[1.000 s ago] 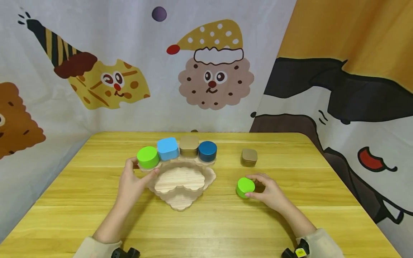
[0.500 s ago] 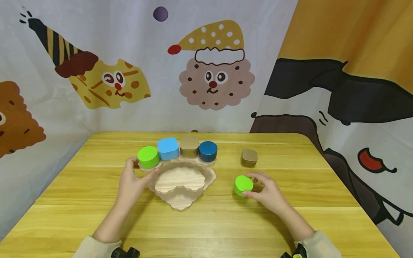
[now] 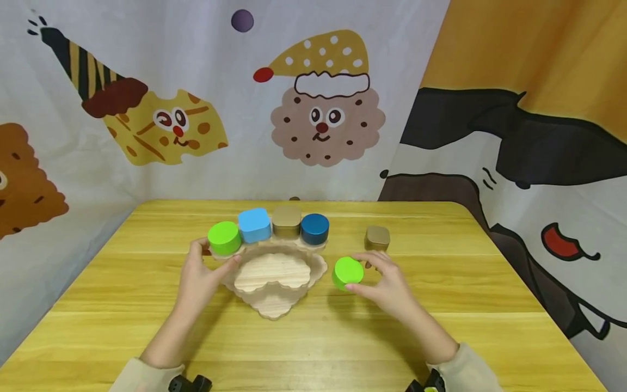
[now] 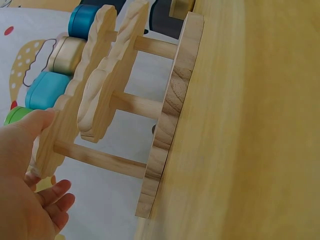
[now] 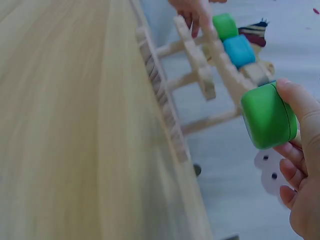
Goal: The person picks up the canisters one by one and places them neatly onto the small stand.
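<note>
A tiered wooden stand with scalloped shelves on round posts stands left of the table's middle. Along its upper tier sit a green tin, a light blue tin, a gold tin and a dark blue tin. My left hand grips the left end of that tier, thumb in front; the left wrist view shows its other fingers loosely bent below. Right of the stand, my right hand pinches another small green tin between thumb and fingers, raised above the tabletop.
A second gold tin stands on the wooden table, behind my right hand. A cartoon-printed curtain hangs behind the table's far edge.
My right hand has lifted the green tin and carried it left, towards the stand. My left hand keeps its grip on the tier.
</note>
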{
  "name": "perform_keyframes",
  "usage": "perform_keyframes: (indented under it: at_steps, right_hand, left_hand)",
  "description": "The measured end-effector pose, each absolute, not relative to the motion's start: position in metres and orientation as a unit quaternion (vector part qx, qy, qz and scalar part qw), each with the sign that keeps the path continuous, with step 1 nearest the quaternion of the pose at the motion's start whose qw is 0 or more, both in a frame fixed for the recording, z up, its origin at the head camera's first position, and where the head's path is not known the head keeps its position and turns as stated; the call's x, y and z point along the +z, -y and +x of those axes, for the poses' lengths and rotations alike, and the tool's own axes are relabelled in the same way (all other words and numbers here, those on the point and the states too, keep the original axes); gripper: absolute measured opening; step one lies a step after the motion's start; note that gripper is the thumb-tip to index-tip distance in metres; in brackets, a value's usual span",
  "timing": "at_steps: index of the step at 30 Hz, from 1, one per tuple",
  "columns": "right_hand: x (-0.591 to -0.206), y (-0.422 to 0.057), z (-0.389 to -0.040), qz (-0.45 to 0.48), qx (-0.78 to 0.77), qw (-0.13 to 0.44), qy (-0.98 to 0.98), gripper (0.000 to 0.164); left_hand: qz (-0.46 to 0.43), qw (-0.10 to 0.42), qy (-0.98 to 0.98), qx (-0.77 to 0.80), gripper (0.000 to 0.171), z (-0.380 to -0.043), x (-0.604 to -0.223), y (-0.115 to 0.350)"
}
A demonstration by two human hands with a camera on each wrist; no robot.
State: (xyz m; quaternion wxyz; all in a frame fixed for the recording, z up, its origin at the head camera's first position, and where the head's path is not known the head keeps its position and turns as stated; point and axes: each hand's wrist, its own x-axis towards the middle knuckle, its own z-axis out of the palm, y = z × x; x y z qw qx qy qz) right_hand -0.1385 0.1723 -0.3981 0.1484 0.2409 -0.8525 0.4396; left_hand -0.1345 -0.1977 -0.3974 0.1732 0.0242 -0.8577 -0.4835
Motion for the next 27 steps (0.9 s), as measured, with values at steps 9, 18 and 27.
perform_keyframes:
  at_steps: [9, 18, 27]
  right_hand:
    - [-0.383, -0.143, -0.137, 0.243, 0.455, 0.146, 0.844, 0.055]
    - [-0.372, -0.114, -0.136, 0.253, 0.476, 0.131, 0.832, 0.056]
    - [-0.367, -0.091, -0.138, 0.245, 0.495, 0.114, 0.826, 0.056]
  left_hand:
    - [0.03, 0.167, 0.857, -0.486, 0.074, -0.136, -0.395, 0.196]
    - [0.038, 0.159, 0.856, -0.49, 0.075, -0.134, -0.392, 0.195]
    - [0.036, 0.161, 0.856, -0.49, 0.075, -0.134, -0.393, 0.195]
